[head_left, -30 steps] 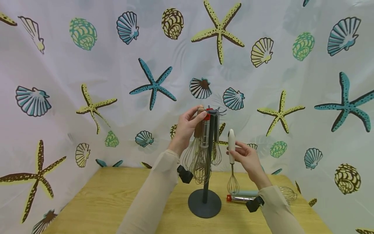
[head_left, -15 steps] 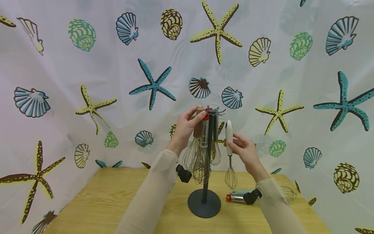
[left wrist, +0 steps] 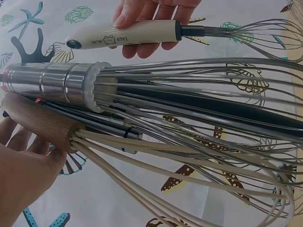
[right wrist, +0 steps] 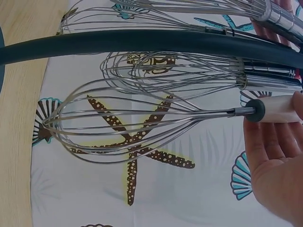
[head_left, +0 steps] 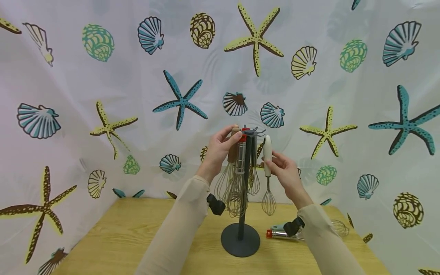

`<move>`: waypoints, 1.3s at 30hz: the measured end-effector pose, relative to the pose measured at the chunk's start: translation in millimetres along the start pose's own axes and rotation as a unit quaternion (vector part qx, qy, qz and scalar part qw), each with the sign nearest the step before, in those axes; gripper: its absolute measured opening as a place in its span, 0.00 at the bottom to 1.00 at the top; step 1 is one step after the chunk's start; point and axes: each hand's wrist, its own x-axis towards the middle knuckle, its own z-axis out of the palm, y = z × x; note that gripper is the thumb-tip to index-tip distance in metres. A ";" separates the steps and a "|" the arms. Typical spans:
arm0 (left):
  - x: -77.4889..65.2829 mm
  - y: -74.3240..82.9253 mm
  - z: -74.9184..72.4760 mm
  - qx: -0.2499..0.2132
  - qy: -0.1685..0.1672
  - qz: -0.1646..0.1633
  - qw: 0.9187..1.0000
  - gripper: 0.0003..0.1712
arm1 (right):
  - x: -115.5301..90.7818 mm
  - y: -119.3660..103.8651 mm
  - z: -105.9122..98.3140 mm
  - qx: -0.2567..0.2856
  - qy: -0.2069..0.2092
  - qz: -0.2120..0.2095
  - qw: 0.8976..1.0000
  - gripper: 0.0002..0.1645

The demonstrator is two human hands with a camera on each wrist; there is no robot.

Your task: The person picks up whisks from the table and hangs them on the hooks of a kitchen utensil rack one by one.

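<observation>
My right hand (head_left: pixel 287 172) pinches the cream-white handle of a small whisk (head_left: pixel 267 156), held upright with its wires down, just right of the dark whisk stand (head_left: pixel 240 240). The whisk's top end is close to the stand's hooks (head_left: pixel 254 132), apart from them in the left wrist view. My left hand (head_left: pixel 217 151) grips a wooden-handled whisk (left wrist: pixel 45 123) at the left of the rack, thumb near the top. Beside it hangs a steel-handled whisk (left wrist: pixel 57 85) with a red end. More whisks with dark and steel handles (right wrist: pixel 270 75) hang behind the pole.
On the wooden table (head_left: pixel 137 229), right of the round base, lie a steel whisk with a red end (head_left: pixel 282 234) and a light-blue-handled one (head_left: pixel 277 227), partly hidden by my right wrist. A shell-and-starfish curtain (head_left: pixel 206 76) surrounds the table.
My right hand has lifted the white-handled whisk and carried it left, closer to the stand's hooks. My left hand keeps its grip on the wooden-handled whisk in the same place.
</observation>
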 end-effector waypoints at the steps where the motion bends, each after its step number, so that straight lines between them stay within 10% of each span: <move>1: 0.3 -0.4 0.0 0.001 0.000 0.001 1.000 0.23 | 1.1 -1.1 0.4 0.002 0.003 -0.004 1.000 0.32; 39: 6.2 -3.2 3.6 0.003 0.008 0.002 1.000 0.22 | 24.1 -14.5 4.9 0.008 -0.025 -0.024 0.999 0.32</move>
